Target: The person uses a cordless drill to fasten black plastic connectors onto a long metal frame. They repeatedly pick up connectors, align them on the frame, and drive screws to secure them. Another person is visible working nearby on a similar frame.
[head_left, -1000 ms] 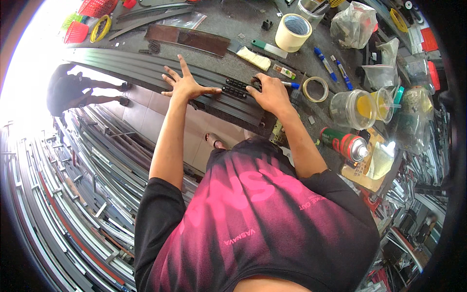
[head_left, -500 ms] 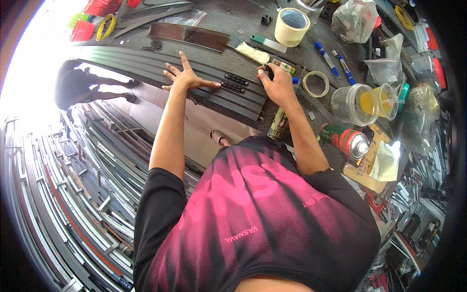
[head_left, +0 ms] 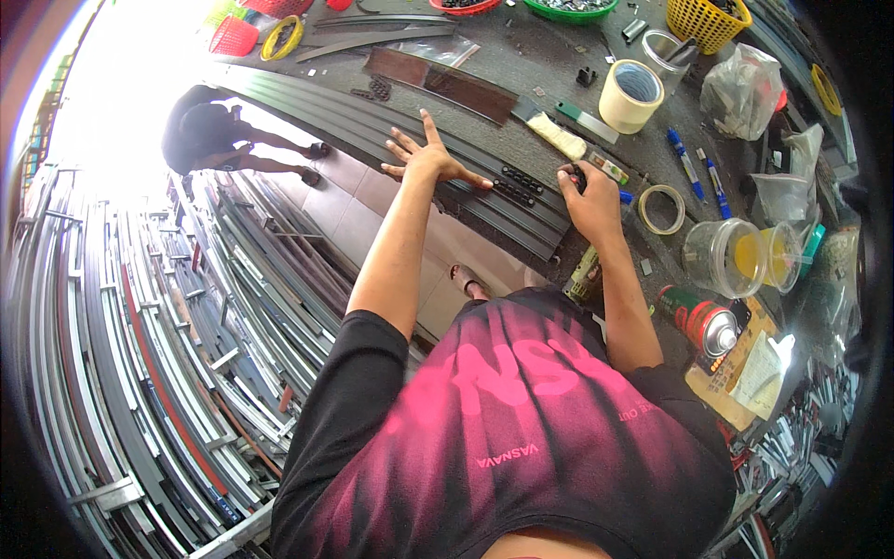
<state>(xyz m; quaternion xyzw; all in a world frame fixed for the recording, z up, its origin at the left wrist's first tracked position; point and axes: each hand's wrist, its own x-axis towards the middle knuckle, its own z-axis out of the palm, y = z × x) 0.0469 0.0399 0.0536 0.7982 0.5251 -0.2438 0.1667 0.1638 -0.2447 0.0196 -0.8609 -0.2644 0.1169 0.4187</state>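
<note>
On a cluttered grey workbench [head_left: 521, 56], seen from a head camera looking down, a person in a black and pink shirt leans over a long dark grey ribbed metal profile [head_left: 391, 140] that runs along the bench edge. The left hand [head_left: 430, 160] lies flat on the profile, fingers spread wide and holding nothing. Just to its right, on the same profile, sit two small black perforated strips [head_left: 518, 184], near the fingertips of that hand. The right hand [head_left: 589, 194] is closed at the right end of the strips, pinching a small dark piece [head_left: 575, 174]; what the piece is cannot be told.

Just beyond the right hand lies a beige bar-shaped tool [head_left: 560, 136], and farther out stands a roll of cream masking tape [head_left: 631, 95]. To the right of that hand lie a thin tape ring [head_left: 661, 209] and two blue markers [head_left: 697, 170], with clear plastic cups [head_left: 736, 256] and a red spray can [head_left: 694, 319] nearer the body. Beyond the left hand rests a brown flat strip [head_left: 438, 82].

Below the bench, stacks of metal profiles [head_left: 140, 354] fill the floor, and another person [head_left: 209, 140] crouches there in bright light.
</note>
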